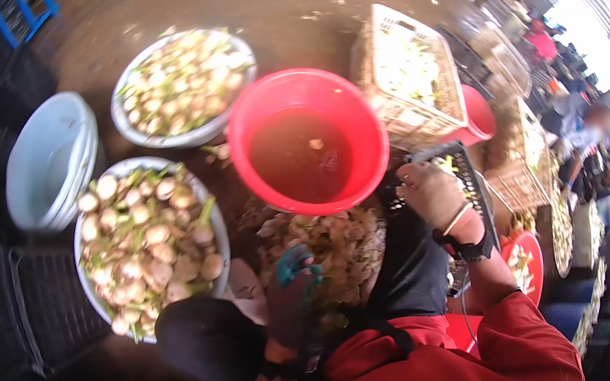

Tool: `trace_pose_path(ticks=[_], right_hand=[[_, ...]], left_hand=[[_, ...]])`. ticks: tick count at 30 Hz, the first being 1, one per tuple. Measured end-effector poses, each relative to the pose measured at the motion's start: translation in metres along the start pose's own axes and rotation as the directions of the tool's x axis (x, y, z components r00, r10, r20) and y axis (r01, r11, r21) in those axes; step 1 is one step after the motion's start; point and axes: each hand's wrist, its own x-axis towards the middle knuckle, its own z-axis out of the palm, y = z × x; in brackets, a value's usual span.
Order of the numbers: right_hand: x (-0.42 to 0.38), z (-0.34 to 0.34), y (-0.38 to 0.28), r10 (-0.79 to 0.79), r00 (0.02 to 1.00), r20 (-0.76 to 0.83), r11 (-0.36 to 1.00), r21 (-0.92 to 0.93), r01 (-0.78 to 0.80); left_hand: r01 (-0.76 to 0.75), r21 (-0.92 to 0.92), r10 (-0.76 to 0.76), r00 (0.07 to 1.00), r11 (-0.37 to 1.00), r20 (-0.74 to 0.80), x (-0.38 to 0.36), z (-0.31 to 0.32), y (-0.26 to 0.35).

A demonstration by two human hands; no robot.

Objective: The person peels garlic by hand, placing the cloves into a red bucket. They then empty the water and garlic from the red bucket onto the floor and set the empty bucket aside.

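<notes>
My left hand point(294, 279), in a dark glove with teal fingers, is over my lap with its fingers curled closed. What it holds, if anything, I cannot make out. Just beyond it lies a heap of pale peelings point(340, 244). My right hand point(430, 192), in a pale glove, hangs over a black crate point(474, 174) with loosely bent, open fingers; no object shows in it. Pale and green pieces point(445, 164) lie in that crate. On the left, a white basin point(223, 237) is full of round, pale vegetables point(149, 243) with green stems.
Ahead stands a red tub point(248, 175) with brownish water. Another white basin of vegetables point(185, 86) and stacked pale blue basins point(81, 120) are to its left. A beige crate point(419, 114) of pale pieces stands right. Farther right, a person point(576, 125) sits among more crates.
</notes>
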Motion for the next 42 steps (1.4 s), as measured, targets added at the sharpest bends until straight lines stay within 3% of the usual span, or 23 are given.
trace_pose_path(ticks=[1,3,4,6,9,11,14,19,21,23,25,26,28,29,31,33,35,36,37,39,40,41,42], right_hand=[[0.014,0.030,-0.006,-0.235,0.972,-0.028,0.970,-0.063,0.233],[0.030,0.068,-0.050,-0.403,0.915,-0.006,0.910,0.099,0.402],[0.043,0.079,-0.078,-0.523,0.845,0.114,0.847,0.185,0.499],[0.065,0.094,-0.138,-0.435,0.804,0.406,0.900,0.234,0.369],[0.100,0.161,-0.184,-0.587,0.765,0.267,0.804,0.300,0.513],[0.119,0.180,-0.217,-0.473,0.810,0.346,0.876,0.083,0.475],[0.144,0.220,-0.225,-0.420,0.806,0.417,0.893,0.034,0.448],[0.138,0.239,-0.200,-0.455,0.809,0.373,0.891,0.201,0.408],[0.119,0.209,-0.199,-0.432,0.864,0.259,0.863,0.396,0.313],[0.113,0.186,-0.188,-0.422,0.871,0.252,0.851,0.441,0.285],[0.097,0.161,-0.171,-0.299,0.913,0.278,0.745,0.666,0.041],[0.088,0.143,-0.163,-0.287,0.917,0.277,0.750,0.661,0.035],[0.068,0.114,-0.146,-0.205,0.813,0.545,0.414,0.801,-0.433],[0.057,0.111,-0.134,-0.188,0.816,0.546,0.412,0.798,-0.439],[0.038,0.107,-0.116,-0.386,0.730,0.564,0.041,0.801,-0.597],[0.024,0.105,-0.111,-0.353,0.734,0.580,0.124,0.807,-0.578],[0.013,0.105,-0.113,-0.319,0.887,0.333,0.365,0.907,-0.209],[0.016,0.108,-0.105,-0.395,0.916,0.074,0.639,0.738,0.216],[0.013,0.104,-0.104,-0.387,0.919,0.072,0.639,0.739,0.211],[0.005,0.094,-0.108,-0.289,0.940,0.183,0.519,0.855,-0.007],[0.001,0.089,-0.112,-0.339,0.939,0.065,0.631,0.756,0.175],[-0.003,0.088,-0.114,-0.333,0.941,0.063,0.630,0.757,0.172],[-0.009,0.089,-0.117,-0.314,0.949,0.036,0.728,0.650,0.217]], left_hand=[[0.004,-0.039,-0.004,1.000,0.999,0.011,0.000,0.001,0.001],[-0.048,-0.064,0.045,0.998,0.997,-0.035,0.002,-0.002,-0.002],[-0.080,-0.081,0.076,0.996,0.994,-0.047,0.003,-0.004,-0.002],[-0.127,-0.104,0.114,0.985,0.986,-0.128,0.001,-0.010,0.002],[-0.186,-0.161,0.145,0.960,0.969,-0.240,-0.001,-0.015,0.016],[-0.210,-0.198,0.148,0.947,0.957,-0.287,-0.003,-0.018,0.025],[-0.234,-0.188,0.165,0.932,0.954,-0.324,-0.006,-0.022,0.029],[-0.272,-0.245,0.200,0.939,0.931,-0.279,-0.006,-0.032,0.023],[-0.253,-0.256,0.185,0.947,0.933,-0.262,-0.006,-0.034,0.020],[-0.237,-0.266,0.169,0.952,0.934,-0.255,-0.007,-0.037,0.016],[-0.255,-0.373,0.159,0.950,0.892,-0.268,-0.008,-0.039,0.012],[-0.245,-0.377,0.152,0.954,0.893,-0.258,-0.007,-0.043,0.010],[-0.168,-0.731,0.172,0.983,0.661,-0.070,-0.007,-0.050,0.008],[-0.151,-0.734,0.160,0.985,0.662,-0.058,-0.008,-0.049,0.009],[0.057,-0.836,0.076,0.990,0.546,0.117,-0.007,-0.043,0.023],[0.117,-0.836,0.102,0.974,0.537,0.201,-0.010,-0.036,0.026],[-0.195,-0.472,0.239,0.970,0.860,0.034,-0.011,-0.024,0.031],[-0.186,-0.468,0.231,0.972,0.864,0.039,-0.011,-0.019,0.031],[-0.237,-0.380,0.246,0.969,0.894,-0.027,-0.010,-0.016,0.030],[-0.316,-0.190,0.290,0.945,0.930,-0.152,-0.010,-0.007,0.028],[-0.294,-0.192,0.262,0.949,0.936,-0.175,-0.013,0.001,0.034],[-0.289,-0.189,0.259,0.951,0.938,-0.170,-0.012,0.003,0.032],[-0.334,-0.001,0.329,0.926,0.942,-0.184,-0.011,0.005,0.030]])
